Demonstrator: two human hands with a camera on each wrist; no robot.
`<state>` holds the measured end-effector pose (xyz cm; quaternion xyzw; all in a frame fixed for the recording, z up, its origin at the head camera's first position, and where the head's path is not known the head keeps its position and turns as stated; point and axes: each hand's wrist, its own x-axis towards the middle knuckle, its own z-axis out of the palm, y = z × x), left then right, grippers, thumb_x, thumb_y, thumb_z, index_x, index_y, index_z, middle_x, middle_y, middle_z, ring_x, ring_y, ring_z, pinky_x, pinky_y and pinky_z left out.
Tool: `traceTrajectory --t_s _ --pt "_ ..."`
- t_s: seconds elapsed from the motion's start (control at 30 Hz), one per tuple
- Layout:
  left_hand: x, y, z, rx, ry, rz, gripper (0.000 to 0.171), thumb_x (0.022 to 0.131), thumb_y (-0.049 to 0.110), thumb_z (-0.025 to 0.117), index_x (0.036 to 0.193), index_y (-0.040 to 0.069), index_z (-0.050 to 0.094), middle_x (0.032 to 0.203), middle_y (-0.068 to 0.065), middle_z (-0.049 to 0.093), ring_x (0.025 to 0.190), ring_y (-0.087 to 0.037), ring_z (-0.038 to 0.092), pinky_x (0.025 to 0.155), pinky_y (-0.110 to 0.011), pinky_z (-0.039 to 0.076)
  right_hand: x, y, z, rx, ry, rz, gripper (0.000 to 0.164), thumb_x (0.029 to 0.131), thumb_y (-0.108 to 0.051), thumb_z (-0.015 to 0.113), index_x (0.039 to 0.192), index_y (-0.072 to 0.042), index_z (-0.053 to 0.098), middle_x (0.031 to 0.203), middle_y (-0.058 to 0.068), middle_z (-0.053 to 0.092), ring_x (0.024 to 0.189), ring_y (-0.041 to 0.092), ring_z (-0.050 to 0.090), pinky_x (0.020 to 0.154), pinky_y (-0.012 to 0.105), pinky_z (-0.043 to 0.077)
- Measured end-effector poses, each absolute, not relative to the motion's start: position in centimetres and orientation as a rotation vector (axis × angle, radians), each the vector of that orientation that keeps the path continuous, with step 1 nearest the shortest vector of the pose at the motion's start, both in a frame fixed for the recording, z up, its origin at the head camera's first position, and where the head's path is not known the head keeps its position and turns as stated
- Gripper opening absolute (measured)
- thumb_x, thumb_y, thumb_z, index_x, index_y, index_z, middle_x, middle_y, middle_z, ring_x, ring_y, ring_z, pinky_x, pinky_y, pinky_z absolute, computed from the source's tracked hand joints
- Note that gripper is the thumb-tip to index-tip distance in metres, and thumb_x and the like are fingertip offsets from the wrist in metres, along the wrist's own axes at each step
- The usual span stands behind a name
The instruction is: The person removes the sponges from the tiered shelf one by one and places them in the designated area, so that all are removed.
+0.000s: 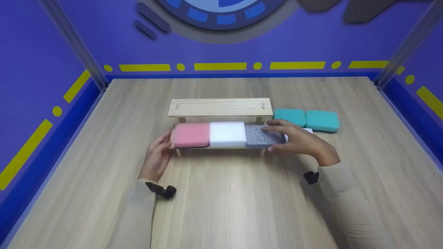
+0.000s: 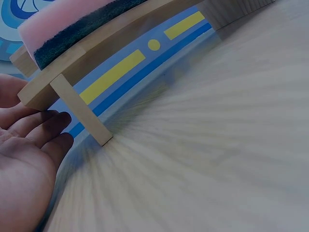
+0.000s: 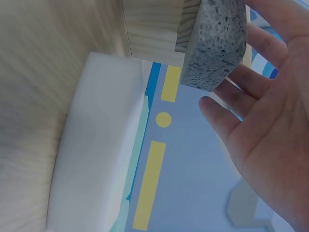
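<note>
A two-step wooden rack (image 1: 220, 107) carries a row of blocks on its lower step. From left to right lie a pink sponge (image 1: 191, 135) with a dark green underside, a white sponge (image 1: 227, 134) and a grey pitted pumice stone (image 1: 260, 135). My left hand (image 1: 159, 154) holds the left end of the lower step, thumb and fingers about the board's end (image 2: 42, 94). At the other end, my right hand (image 1: 299, 140) grips the pumice stone, with fingers over its top and right side and the thumb near its front edge.
Two teal sponges (image 1: 322, 121) lie side by side on the table to the right of the rack. Another white block (image 3: 96, 140) rests on the table beneath my right hand, mostly hidden in the head view. Blue panels (image 1: 221, 52) stand behind and at both sides.
</note>
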<state>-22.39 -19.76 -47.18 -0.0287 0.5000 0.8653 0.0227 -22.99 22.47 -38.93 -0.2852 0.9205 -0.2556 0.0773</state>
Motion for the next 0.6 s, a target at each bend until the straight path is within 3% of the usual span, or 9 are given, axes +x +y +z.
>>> traceTrajectory --t_s 0.6 --pt "-22.31 -19.87 -47.13 -0.084 1.552 2.663 0.057 0.093 -0.011 0.036 0.148 -0.010 0.020 0.158 -0.020 0.019 0.148 -0.023 0.018 0.122 -0.031 0.016 -22.99 22.34 -39.11 -0.867 2.772 -0.767 0.056 0.085 -0.032 0.072 0.136 -0.017 0.056 0.146 0.011 0.044 0.136 0.034 0.037 0.110 0.055 0.037"
